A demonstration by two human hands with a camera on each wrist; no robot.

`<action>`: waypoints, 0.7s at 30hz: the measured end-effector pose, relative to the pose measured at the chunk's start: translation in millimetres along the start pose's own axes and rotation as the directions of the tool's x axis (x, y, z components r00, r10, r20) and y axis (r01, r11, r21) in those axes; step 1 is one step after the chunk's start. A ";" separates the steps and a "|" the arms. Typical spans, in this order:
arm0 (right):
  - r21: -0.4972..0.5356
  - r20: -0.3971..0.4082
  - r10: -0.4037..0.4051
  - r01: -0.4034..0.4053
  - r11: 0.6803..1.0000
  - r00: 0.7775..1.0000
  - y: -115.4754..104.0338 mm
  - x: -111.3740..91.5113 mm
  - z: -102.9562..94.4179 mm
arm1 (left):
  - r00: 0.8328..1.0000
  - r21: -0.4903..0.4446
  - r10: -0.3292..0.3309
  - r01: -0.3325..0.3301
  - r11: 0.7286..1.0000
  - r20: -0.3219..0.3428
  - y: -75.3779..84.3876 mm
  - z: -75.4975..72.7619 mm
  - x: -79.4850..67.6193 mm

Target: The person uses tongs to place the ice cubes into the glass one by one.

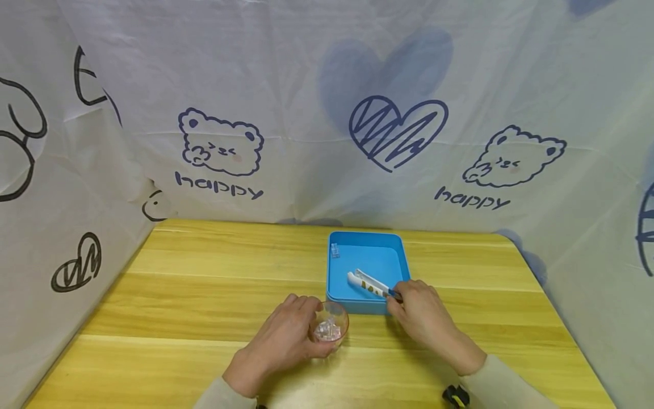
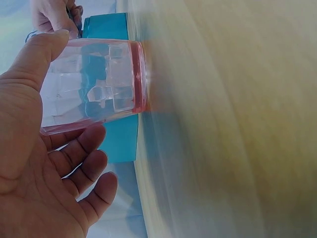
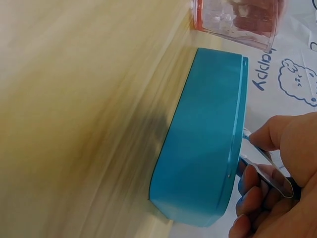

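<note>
My left hand (image 1: pixel 286 335) holds a clear cup (image 2: pixel 64 94) with a pinkish rim and base, thumb on one side and fingers on the other. The cup stands upright on the table, with several clear plastic blocks (image 1: pixel 327 329) inside. My right hand (image 1: pixel 424 315) grips a pair of tongs (image 1: pixel 374 287), whose white, brown-patterned arms reach over a blue tray (image 1: pixel 370 258). Their tips stand apart, and I see nothing between them. In the tray's far left corner lies a clear block (image 1: pixel 334 250). The right wrist view shows the tongs crossing the tray's edge, their tips hidden.
The cup is just left of the tray's near corner on the yellow wood-grain table (image 1: pixel 219 284). White cloth (image 1: pixel 301 170) with bear and heart drawings hangs behind and at the sides. A small black and yellow object (image 1: pixel 456 396) shows by the right sleeve.
</note>
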State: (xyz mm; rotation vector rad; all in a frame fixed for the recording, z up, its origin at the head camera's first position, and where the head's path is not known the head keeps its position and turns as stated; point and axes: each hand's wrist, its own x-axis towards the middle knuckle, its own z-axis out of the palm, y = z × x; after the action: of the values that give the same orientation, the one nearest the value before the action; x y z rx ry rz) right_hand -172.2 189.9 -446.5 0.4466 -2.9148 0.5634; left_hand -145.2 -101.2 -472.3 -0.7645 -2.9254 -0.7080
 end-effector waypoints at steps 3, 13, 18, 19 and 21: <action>-0.010 -0.010 -0.010 0.010 1.000 1.000 -2.3 3.7 0.8 | 1.000 -0.002 -0.004 0.004 1.000 0.002 -0.3 0.3 0.4; -0.075 0.009 -0.025 0.026 0.997 1.000 -12.3 29.0 8.3 | 1.000 -0.010 -0.001 0.001 1.000 0.005 -0.4 -0.7 0.7; -0.093 0.015 -0.016 0.017 0.996 1.000 -17.4 47.0 14.0 | 1.000 -0.011 0.014 -0.014 1.000 -0.001 -0.3 -1.7 0.7; -0.098 0.014 -0.014 0.015 0.995 1.000 -18.5 50.6 15.3 | 1.000 -0.012 0.015 -0.015 1.000 0.000 -0.1 -2.0 0.6; -0.110 0.011 -0.013 0.015 0.994 1.000 -20.5 57.2 17.9 | 1.000 -0.013 0.014 -0.014 1.000 0.004 -0.1 -2.1 0.6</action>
State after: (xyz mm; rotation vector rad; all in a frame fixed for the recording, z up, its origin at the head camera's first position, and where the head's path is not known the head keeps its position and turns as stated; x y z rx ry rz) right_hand -221.4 150.0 -445.1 0.4563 -2.9311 0.3977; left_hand -146.0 -101.9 -470.4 -0.7878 -2.9188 -0.7261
